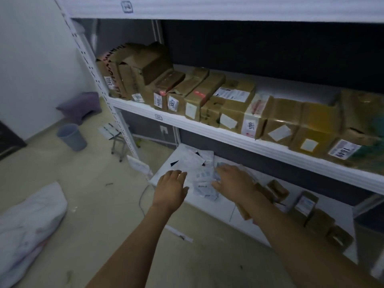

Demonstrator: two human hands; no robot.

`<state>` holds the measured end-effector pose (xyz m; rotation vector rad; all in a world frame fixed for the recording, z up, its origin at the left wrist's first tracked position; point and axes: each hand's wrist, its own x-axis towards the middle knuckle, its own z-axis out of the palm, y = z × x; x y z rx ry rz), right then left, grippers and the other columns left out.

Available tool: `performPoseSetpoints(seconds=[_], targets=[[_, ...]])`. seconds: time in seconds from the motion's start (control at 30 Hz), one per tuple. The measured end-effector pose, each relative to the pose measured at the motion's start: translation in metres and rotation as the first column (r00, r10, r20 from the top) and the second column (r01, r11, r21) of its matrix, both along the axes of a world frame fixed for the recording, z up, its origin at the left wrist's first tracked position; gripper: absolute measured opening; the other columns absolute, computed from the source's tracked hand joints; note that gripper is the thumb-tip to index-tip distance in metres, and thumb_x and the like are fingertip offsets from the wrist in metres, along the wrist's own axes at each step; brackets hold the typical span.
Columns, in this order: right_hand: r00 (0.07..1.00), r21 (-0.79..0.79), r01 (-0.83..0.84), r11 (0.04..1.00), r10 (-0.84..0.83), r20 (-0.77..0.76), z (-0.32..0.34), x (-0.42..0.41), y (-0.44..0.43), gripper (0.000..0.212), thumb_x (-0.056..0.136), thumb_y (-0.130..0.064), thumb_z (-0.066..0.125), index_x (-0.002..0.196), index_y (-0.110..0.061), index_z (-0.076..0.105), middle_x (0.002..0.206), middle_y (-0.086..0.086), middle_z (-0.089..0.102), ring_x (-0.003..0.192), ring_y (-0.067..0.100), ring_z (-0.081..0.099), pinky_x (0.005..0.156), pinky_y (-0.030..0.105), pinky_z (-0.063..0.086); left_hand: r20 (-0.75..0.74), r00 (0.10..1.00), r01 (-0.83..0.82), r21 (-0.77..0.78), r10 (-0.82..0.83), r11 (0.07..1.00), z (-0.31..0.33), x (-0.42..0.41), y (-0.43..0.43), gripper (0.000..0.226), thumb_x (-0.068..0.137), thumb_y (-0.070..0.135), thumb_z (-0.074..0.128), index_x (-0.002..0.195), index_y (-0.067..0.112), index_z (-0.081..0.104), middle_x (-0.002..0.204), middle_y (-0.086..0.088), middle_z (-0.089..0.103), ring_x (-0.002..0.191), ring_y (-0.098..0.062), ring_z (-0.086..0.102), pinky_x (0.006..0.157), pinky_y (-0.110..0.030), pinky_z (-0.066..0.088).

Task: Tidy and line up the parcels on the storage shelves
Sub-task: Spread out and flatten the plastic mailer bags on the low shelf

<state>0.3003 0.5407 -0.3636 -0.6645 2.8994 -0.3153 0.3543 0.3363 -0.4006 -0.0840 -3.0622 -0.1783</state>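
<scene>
The white soft parcels (196,163) are lying in a loose, overlapping heap on the lower shelf (207,206), right under and between the two hands. The left hand (172,187) is reaching in palm down, its fingers straight and slightly spread, with the fingertips touching the near left edge of the heap. The right hand (233,179) is resting on the heap's right side with its fingers stretched out and relaxed and the thumb held apart, so it is clamping nothing. Just right of that hand, beside its forearm, small cardboard boxes (278,191) are standing unevenly on the same shelf, some of them tilted. Above both hands, a row of larger cardboard boxes (228,100) is sitting side by side on the middle shelf (207,129), most showing white labels toward the front edge. Well to the left of the left hand, a grey bucket (72,137) is standing on the floor. A purple cushion (81,104) is lying beyond the bucket against the wall, and a white sack (31,221) is slumping on the floor nearer the camera
</scene>
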Motion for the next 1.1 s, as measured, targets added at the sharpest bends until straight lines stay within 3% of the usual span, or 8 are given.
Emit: performPoseSetpoints(seconds=[0.1,0.23,0.47,0.63,0.7,0.87,0.97,1.1], targets=[[1.0,0.01,-0.008,1.0,0.008,0.031,-0.012,-0.029,-0.039,0.048,0.095,-0.047,0.049,0.13,-0.015,0.051,0.131,0.008,0.054,0.117,0.027,0.052,0.093,0.038,0.046,0.03,1.0,-0.003,0.005,0.003,1.0,-0.011,-0.027,-0.038,0.047,0.084,0.028,0.07,0.126,0.009,0.06,0.121,-0.012,0.063,0.109,-0.036,0.059,0.085,-0.043,0.048],[0.999,0.007,-0.007,1.0,0.006,0.049,-0.031,-0.065,-0.089,0.05,0.095,-0.048,0.049,0.131,-0.014,0.05,0.131,0.009,0.055,0.117,0.027,0.053,0.093,0.038,0.047,0.053,0.999,0.006,0.003,-0.006,1.0,-0.019,-0.069,-0.085,0.049,0.091,0.03,0.06,0.135,0.01,0.052,0.134,-0.011,0.056,0.122,-0.035,0.05,0.095,-0.042,0.041],[0.995,0.023,0.075,0.997,-0.076,0.063,-0.072,-0.125,-0.173,0.045,0.094,-0.05,0.048,0.12,-0.014,0.051,0.123,0.008,0.056,0.111,0.027,0.053,0.084,0.035,0.045,0.072,0.983,0.17,-0.023,-0.168,0.985,-0.059,-0.166,-0.164,0.048,0.087,0.027,0.064,0.132,0.011,0.056,0.131,-0.013,0.058,0.117,-0.036,0.054,0.093,-0.043,0.044],[0.977,0.049,0.204,0.978,-0.206,0.047,-0.115,-0.164,-0.229,0.052,0.095,-0.051,0.046,0.13,-0.013,0.048,0.129,0.01,0.053,0.114,0.028,0.052,0.085,0.034,0.042,0.045,0.924,0.383,-0.125,-0.38,0.915,-0.1,-0.23,-0.214,0.054,0.056,0.025,0.09,0.105,0.011,0.072,0.101,-0.008,0.071,0.084,-0.029,0.069,0.066,-0.036,0.056],[0.972,0.071,0.226,0.972,-0.229,0.043,-0.145,-0.177,-0.247,0.055,0.096,-0.052,0.044,0.134,-0.012,0.046,0.133,0.011,0.051,0.115,0.028,0.051,0.088,0.035,0.043,0.01,0.907,0.419,-0.133,-0.422,0.898,-0.128,-0.251,-0.231,0.056,0.051,0.025,0.092,0.102,0.01,0.074,0.099,-0.008,0.072,0.082,-0.028,0.069,0.064,-0.035,0.056],[0.962,0.117,0.264,0.957,-0.269,0.032,-0.248,-0.214,-0.276,0.058,0.096,-0.053,0.041,0.139,-0.013,0.042,0.141,0.01,0.045,0.122,0.028,0.046,0.092,0.035,0.042,0.007,0.91,0.414,-0.109,-0.415,0.904,-0.234,-0.297,-0.262,0.054,0.06,0.027,0.088,0.108,0.011,0.072,0.107,-0.009,0.071,0.089,-0.029,0.069,0.07,-0.038,0.056],[0.961,0.121,0.274,0.954,-0.276,0.0,-0.324,-0.237,-0.284,0.057,0.097,-0.053,0.039,0.138,-0.014,0.042,0.14,0.009,0.045,0.122,0.028,0.046,0.093,0.036,0.042,-0.022,0.921,0.387,-0.032,-0.388,0.921,-0.314,-0.324,-0.272,0.05,0.076,0.026,0.077,0.121,0.009,0.064,0.123,-0.012,0.064,0.105,-0.033,0.064,0.085,-0.043,0.052],[0.95,0.107,0.31,0.945,-0.311,-0.001,-0.427,-0.266,-0.286,0.058,0.097,-0.053,0.04,0.14,-0.015,0.04,0.142,0.009,0.044,0.124,0.028,0.045,0.095,0.036,0.041,-0.026,0.938,0.345,-0.022,-0.346,0.938,-0.423,-0.363,-0.276,0.05,0.092,0.034,0.057,0.137,0.015,0.051,0.139,-0.006,0.053,0.126,-0.027,0.049,0.102,-0.04,0.041]])
